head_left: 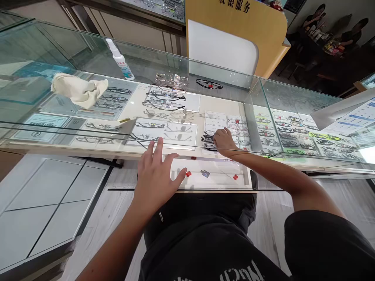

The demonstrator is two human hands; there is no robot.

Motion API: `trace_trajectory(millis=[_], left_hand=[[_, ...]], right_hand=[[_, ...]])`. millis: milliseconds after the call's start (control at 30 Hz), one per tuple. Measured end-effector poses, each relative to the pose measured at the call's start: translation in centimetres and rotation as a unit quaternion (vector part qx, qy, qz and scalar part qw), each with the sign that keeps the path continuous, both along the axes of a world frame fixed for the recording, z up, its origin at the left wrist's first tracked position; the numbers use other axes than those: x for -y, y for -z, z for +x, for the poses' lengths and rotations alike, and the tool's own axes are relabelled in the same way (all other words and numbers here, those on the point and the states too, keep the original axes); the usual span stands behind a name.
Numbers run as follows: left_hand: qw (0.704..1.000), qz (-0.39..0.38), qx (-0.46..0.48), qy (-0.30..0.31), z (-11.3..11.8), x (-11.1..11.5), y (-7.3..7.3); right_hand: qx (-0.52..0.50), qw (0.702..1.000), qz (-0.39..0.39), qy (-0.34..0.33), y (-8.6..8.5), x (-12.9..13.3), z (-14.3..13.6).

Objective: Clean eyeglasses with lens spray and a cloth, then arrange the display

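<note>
My left hand [155,171] hovers at the counter's front edge, fingers spread, with nothing in it. Reaching inside the glass display case, my right hand [225,141] has its fingers curled at a pair of dark glasses [208,136] on a white card. More dark frames lie just below those fingertips. Between my hands, a pulled-out white drawer [211,183] holds red tags [235,177] and a small grey packet [205,174]. Beyond my left hand, several glasses [164,104] lie in rows, and a black pair [209,84] sits on top of the glass.
A white spray bottle [121,62] and a crumpled cream cloth [79,89] are on the glass at the left. Glass panel edges run along the case. More glasses fill the right compartment [293,134]. Two people [353,35] sit far back at the upper right.
</note>
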State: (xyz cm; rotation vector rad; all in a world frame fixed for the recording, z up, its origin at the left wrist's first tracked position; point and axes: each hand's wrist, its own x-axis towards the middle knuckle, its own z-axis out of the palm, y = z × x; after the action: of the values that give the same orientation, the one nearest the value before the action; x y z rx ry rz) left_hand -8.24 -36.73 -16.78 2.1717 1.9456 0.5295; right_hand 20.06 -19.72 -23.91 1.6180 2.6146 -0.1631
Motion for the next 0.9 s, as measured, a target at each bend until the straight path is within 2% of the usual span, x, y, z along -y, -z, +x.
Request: trace_trajectory(millis=[167, 333, 633, 900], left_hand=[[1.0, 0.002, -0.012, 0.003, 0.0, 0.0, -0.1], [1.0, 0.013, -0.013, 0.002, -0.2, -0.1, 0.1], [1.0, 0.006, -0.01, -0.013, 0.0, -0.8, 0.1], [1.0, -0.004, -0.015, -0.015, 0.0, -1.0, 0.0]], right_hand=[[0.015, 0.997, 0.074, 0.019, 3.3, -5.7, 0.0], [0.03, 0.995, 0.092, 0.019, 5.4, -9.1, 1.0], [0.024, 0.997, 0.07, 0.014, 7.1, -10.7, 2.8], [0.003, 0.998, 0.046, 0.048, 7.0, -11.6, 3.3]])
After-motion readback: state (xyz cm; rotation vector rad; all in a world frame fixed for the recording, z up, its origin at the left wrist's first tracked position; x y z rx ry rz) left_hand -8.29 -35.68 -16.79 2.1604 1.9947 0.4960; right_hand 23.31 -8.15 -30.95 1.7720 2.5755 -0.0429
